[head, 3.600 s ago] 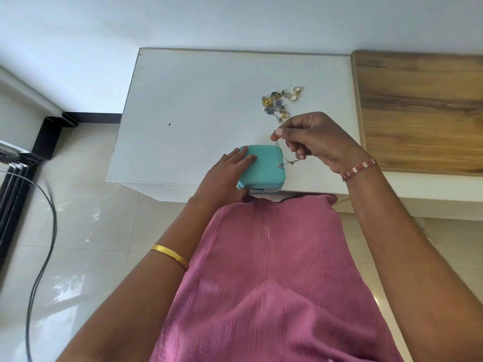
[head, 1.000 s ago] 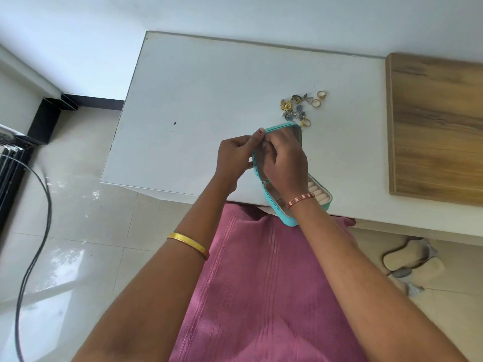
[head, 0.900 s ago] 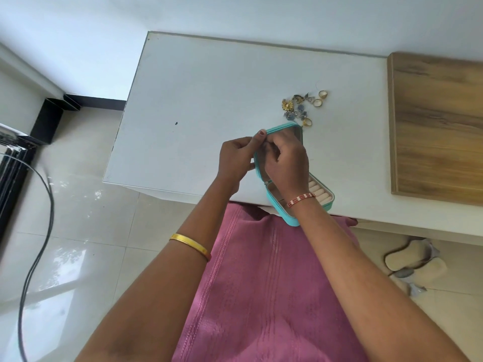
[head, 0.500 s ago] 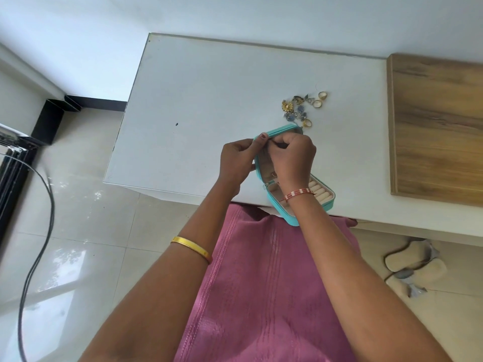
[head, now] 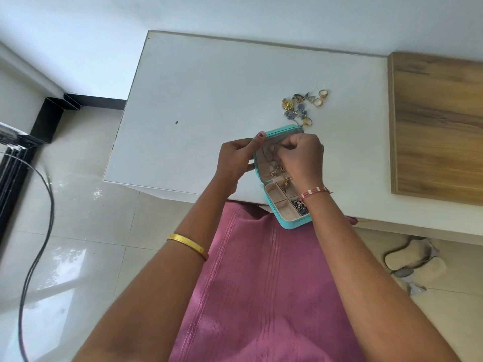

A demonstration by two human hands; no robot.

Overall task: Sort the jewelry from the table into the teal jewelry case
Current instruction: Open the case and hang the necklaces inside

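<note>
The person wears a pink ribbed garment point(head: 264, 296), a plain gold bangle point(head: 187, 243) on the left wrist and a red-and-white beaded bracelet point(head: 314, 192) on the right; both forearms are bare.

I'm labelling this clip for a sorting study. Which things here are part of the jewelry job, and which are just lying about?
Part of the job:
- teal jewelry case, open
- loose jewelry pile on the white table
- necklace hanging inside the lid
- left hand steadying the lid
- right hand pinching at the necklace

Lying about:
- wooden board
- slippers
- black cable
</note>
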